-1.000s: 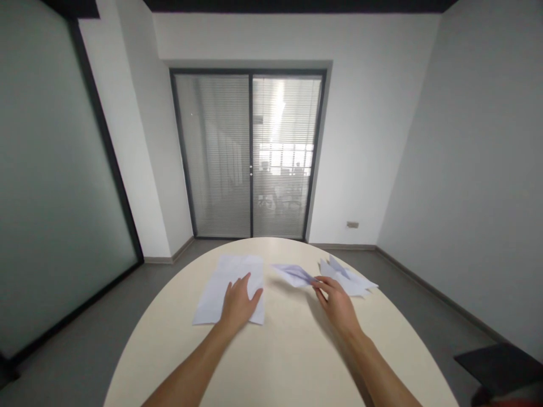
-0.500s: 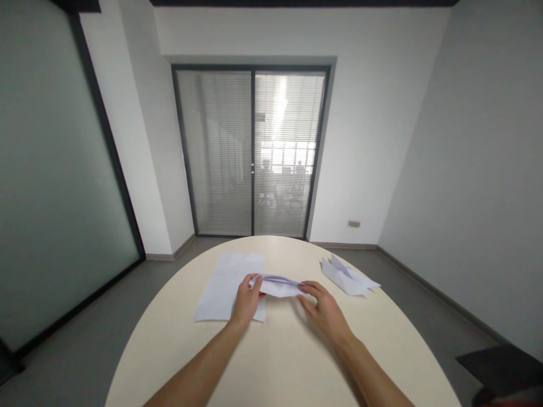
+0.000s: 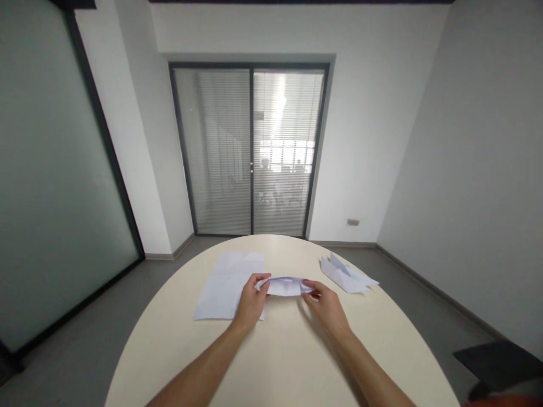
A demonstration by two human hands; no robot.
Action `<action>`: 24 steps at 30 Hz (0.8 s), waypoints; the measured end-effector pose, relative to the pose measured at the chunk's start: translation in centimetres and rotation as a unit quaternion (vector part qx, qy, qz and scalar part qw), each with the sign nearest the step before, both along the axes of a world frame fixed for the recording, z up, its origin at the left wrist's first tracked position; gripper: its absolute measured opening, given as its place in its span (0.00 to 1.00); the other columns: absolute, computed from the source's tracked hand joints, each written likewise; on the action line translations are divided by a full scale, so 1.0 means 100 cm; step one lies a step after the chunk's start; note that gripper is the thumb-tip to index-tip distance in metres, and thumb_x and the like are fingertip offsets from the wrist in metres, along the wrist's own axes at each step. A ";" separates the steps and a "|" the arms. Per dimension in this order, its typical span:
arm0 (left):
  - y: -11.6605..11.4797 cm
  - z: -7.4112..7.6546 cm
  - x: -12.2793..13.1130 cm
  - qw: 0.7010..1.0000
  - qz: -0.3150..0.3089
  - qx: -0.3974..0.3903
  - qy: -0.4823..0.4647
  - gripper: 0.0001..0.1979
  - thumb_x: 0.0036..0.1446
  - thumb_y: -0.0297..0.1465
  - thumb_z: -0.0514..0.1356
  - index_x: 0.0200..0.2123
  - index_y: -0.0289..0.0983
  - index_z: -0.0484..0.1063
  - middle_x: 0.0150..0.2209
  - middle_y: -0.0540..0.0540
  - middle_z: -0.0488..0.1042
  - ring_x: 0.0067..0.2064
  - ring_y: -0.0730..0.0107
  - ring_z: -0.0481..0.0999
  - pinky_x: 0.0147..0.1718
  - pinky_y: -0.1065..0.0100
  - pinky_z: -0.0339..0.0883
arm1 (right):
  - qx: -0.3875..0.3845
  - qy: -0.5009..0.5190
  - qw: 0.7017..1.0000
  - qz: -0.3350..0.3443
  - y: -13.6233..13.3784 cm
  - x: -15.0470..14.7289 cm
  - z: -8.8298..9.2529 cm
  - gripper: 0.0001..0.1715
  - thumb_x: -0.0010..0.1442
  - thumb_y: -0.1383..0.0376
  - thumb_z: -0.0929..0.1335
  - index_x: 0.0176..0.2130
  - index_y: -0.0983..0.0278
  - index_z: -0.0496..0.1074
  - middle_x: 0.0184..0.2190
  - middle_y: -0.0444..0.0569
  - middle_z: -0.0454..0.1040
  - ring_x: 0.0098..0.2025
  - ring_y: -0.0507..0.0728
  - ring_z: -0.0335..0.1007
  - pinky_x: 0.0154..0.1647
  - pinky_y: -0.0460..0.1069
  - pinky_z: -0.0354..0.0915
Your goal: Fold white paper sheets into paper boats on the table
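A piece of folded white paper (image 3: 285, 287) is held up between my two hands, a little above the table. My left hand (image 3: 253, 297) pinches its left end, thumb on the near side. At the right end, my right hand (image 3: 324, 302) grips the paper between thumb and fingers. The paper's upper edge bows slightly apart, showing a narrow gap between layers. Behind and left of my left hand lies a flat white sheet (image 3: 220, 288), partly covered by that hand. Right of my right hand rests a folded paper shape (image 3: 348, 276) with pointed flaps.
The round cream table (image 3: 280, 362) curves away on both sides. Beyond it stands a glass door (image 3: 212, 152) with blinds. A dark chair-like object (image 3: 500, 362) is at the lower right, on the grey floor. A socket (image 3: 353, 222) sits low on the wall.
My right hand has closed more fully on the paper's right end, fingers now curling over it. The left hand has shifted slightly right, and the gap along the top edge looks wider.
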State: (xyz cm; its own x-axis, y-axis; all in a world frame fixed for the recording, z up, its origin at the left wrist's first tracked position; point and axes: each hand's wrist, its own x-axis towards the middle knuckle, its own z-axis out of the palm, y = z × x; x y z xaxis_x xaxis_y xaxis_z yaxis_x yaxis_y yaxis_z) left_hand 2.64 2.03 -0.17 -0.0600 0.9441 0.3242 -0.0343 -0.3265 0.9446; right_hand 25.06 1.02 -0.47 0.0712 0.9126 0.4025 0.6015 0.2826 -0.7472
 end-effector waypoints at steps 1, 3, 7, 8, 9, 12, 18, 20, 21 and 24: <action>-0.002 0.001 0.000 1.000 -0.002 0.006 0.006 0.18 0.54 0.44 0.62 0.41 0.36 0.73 0.47 0.39 0.76 0.48 0.58 0.75 0.36 0.66 0.74 | -0.007 0.001 1.000 -0.010 -0.001 0.000 0.001 0.19 0.54 0.59 0.68 0.45 0.63 0.77 0.37 0.52 0.81 0.36 0.60 0.76 0.42 0.53 0.70; -0.004 0.002 0.000 1.000 -0.006 0.015 0.019 0.17 0.54 0.43 0.62 0.42 0.37 0.73 0.48 0.40 0.76 0.46 0.60 0.76 0.37 0.67 0.73 | -0.021 -0.002 0.999 -0.033 -0.002 0.000 0.004 0.18 0.57 0.57 0.66 0.43 0.63 0.78 0.34 0.51 0.81 0.35 0.61 0.76 0.41 0.53 0.69; 0.005 -0.011 0.002 0.998 -0.014 -0.056 0.002 0.20 0.55 0.48 0.61 0.37 0.36 0.73 0.38 0.42 0.78 0.36 0.62 0.78 0.31 0.67 0.73 | 0.005 0.015 1.000 -0.010 -0.002 0.001 0.004 0.19 0.61 0.51 0.65 0.38 0.62 0.77 0.47 0.56 0.78 0.43 0.62 0.76 0.47 0.55 0.69; 0.010 -0.017 0.002 0.995 -0.011 -0.095 -0.016 0.21 0.55 0.49 0.60 0.36 0.36 0.73 0.34 0.43 0.79 0.33 0.62 0.78 0.29 0.66 0.73 | 0.020 0.021 1.000 0.013 -0.001 0.002 0.002 0.20 0.61 0.50 0.64 0.37 0.62 0.76 0.52 0.56 0.75 0.46 0.62 0.75 0.49 0.55 0.68; 0.016 -0.023 0.002 0.990 -0.014 -0.134 -0.035 0.21 0.55 0.50 0.60 0.36 0.36 0.72 0.31 0.44 0.78 0.32 0.62 0.78 0.28 0.66 0.72 | 0.035 0.026 0.998 0.036 0.000 0.003 0.001 0.19 0.62 0.50 0.64 0.36 0.61 0.75 0.55 0.56 0.73 0.49 0.62 0.73 0.51 0.56 0.67; 0.032 -0.037 0.000 0.976 -0.020 -0.205 -0.074 0.22 0.56 0.51 0.60 0.38 0.36 0.72 0.27 0.44 0.78 0.30 0.61 0.79 0.28 0.65 0.72 | 0.062 0.053 0.993 0.091 0.003 0.004 -0.005 0.18 0.63 0.50 0.64 0.34 0.60 0.72 0.54 0.55 0.73 0.55 0.63 0.69 0.58 0.58 0.62; 0.031 -0.034 -0.004 0.983 -0.040 -0.174 -0.051 0.29 0.56 0.58 0.53 0.42 0.39 0.71 0.30 0.44 0.78 0.29 0.61 0.80 0.27 0.66 0.71 | 0.062 0.183 0.973 0.126 0.002 -0.001 -0.004 0.18 0.64 0.49 0.64 0.36 0.60 0.68 0.42 0.55 0.78 0.47 0.61 0.73 0.52 0.55 0.65; 0.022 -0.028 -0.005 0.988 -0.049 -0.140 -0.038 0.30 0.55 0.59 0.53 0.45 0.40 0.70 0.34 0.45 0.78 0.31 0.62 0.79 0.26 0.66 0.71 | 0.073 0.211 0.970 0.100 0.001 -0.003 0.000 0.19 0.63 0.47 0.65 0.34 0.60 0.67 0.35 0.51 0.78 0.39 0.59 0.73 0.45 0.52 0.67; 0.018 -0.025 -0.005 0.991 -0.053 -0.118 -0.029 0.30 0.55 0.58 0.54 0.48 0.40 0.68 0.35 0.45 0.77 0.32 0.62 0.79 0.26 0.67 0.71 | 0.084 0.219 0.969 0.083 0.001 -0.003 0.001 0.20 0.62 0.47 0.65 0.32 0.60 0.66 0.31 0.48 0.76 0.35 0.57 0.71 0.41 0.50 0.67; 0.007 -0.021 -0.007 0.996 -0.060 -0.055 0.019 0.30 0.56 0.52 0.58 0.55 0.39 0.64 0.42 0.42 0.76 0.35 0.64 0.77 0.30 0.67 0.71 | 0.114 0.236 0.964 0.034 0.003 -0.003 0.003 0.21 0.61 0.46 0.66 0.30 0.60 0.64 0.22 0.41 0.66 0.26 0.52 0.62 0.30 0.46 0.61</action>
